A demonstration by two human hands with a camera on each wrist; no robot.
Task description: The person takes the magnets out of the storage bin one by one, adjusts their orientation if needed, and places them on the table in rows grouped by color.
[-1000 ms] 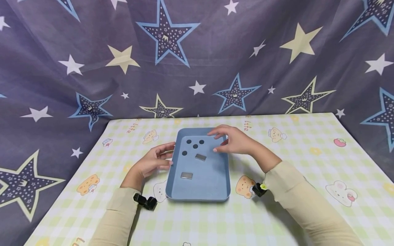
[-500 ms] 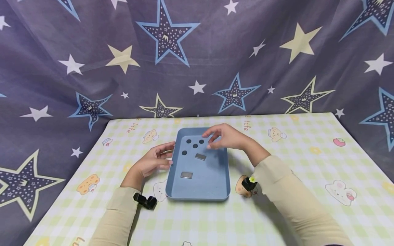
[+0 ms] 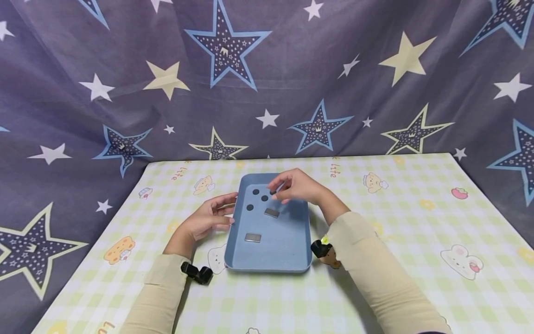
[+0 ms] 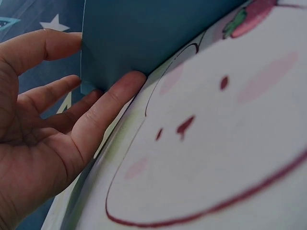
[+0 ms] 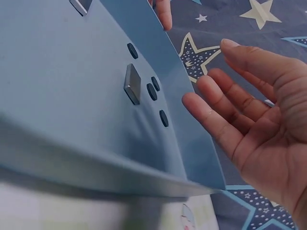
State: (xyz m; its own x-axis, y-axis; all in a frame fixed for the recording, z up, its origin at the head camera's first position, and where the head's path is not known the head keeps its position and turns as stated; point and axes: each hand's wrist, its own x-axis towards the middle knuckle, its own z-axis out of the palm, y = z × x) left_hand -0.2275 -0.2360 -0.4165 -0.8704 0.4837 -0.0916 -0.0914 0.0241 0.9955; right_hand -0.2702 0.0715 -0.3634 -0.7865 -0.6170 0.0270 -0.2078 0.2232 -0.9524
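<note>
A shallow blue rectangular tray [image 3: 288, 248] holds several small black discs [image 3: 250, 207] toward its far end. Nearer the middle lies one flat silvery rectangular block [image 3: 271, 213], and a second block [image 3: 252, 238] sits closer to the front left. My left hand [image 3: 206, 220] rests against the tray's left side, its fingers fairly straight; the thumb [image 4: 112, 105] touches the outer wall in the left wrist view. Over the far right of the tray hovers my right hand [image 3: 298, 186], fingers loosely bent and apart, partly covering one disc. Nothing shows between its fingers [image 5: 211, 115] in the right wrist view.
The tray stands on a table with a green-and-white checked cloth [image 3: 400, 292] printed with cartoon animals. A dark star-patterned curtain [image 3: 267, 93] hangs behind the table's far edge. Each sleeve cuff carries a small black camera [image 3: 198, 273].
My right hand has moved left and a little farther over the tray, from its right rim to above the discs. My left hand and the tray's contents stay put.
</note>
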